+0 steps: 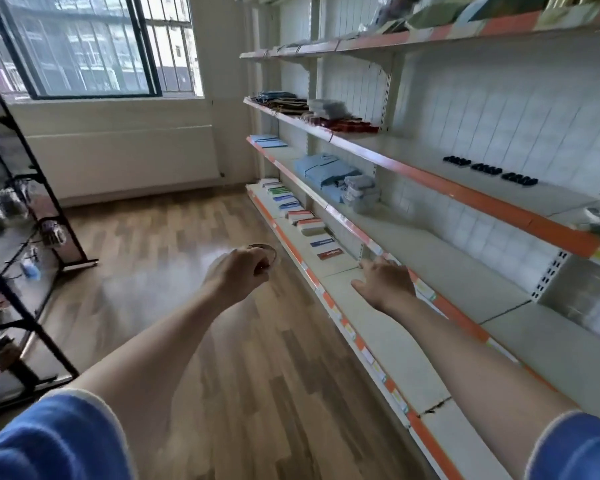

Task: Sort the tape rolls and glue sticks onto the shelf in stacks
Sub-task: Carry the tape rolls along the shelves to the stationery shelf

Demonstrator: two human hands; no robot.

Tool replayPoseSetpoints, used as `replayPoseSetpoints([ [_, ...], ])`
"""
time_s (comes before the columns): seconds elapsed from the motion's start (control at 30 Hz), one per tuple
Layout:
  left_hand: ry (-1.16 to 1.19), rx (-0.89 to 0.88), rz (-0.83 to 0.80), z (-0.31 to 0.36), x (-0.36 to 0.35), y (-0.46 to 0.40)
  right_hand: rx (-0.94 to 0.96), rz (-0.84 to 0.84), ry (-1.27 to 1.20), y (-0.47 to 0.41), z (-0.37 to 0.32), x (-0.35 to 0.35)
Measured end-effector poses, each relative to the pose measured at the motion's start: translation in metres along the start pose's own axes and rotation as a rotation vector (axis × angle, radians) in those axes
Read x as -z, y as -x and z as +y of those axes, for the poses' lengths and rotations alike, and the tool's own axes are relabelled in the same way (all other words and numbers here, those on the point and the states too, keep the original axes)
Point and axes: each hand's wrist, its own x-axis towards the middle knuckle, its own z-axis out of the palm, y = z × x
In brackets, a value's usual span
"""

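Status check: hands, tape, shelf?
Left hand grips a clear tape roll over the floor. Right hand open, reaching over the bottom shelf. Nothing blocking that shelf section.

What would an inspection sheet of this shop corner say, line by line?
Surface: bottom shelf, mostly bare near the hands.
Job's things: a clear tape roll in the left hand; glue sticks nothing seen.
Clutter: card packs on the bottom shelf, blue folded cloth one shelf up, black rolls above that.
Grips: left hand holds the roll over the floor; right hand is spread above the bottom shelf, contact unclear.
Cables: nothing seen.
Surroundings: wood floor, barred window, black rack at left.
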Motion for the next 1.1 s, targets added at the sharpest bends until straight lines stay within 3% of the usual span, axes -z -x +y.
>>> replayPoseSetpoints([
  [0.37, 0.004, -0.156, 0.026, -0.027, -0.073, -0.197, -0.165, 0.080, -0.040, -0.163, 0.050, -0.026],
  [0.8, 0.162, -0.451, -0.003, -0.091, -0.134, -0.469, -0.344, 0.239, -0.005, -0.383, 0.049, -0.040],
  [1.1, 0.190, -0.539, -0.055, -0.082, -0.171, -0.593, -0.475, 0.290, 0.037, -0.476, 0.083, -0.032],
])
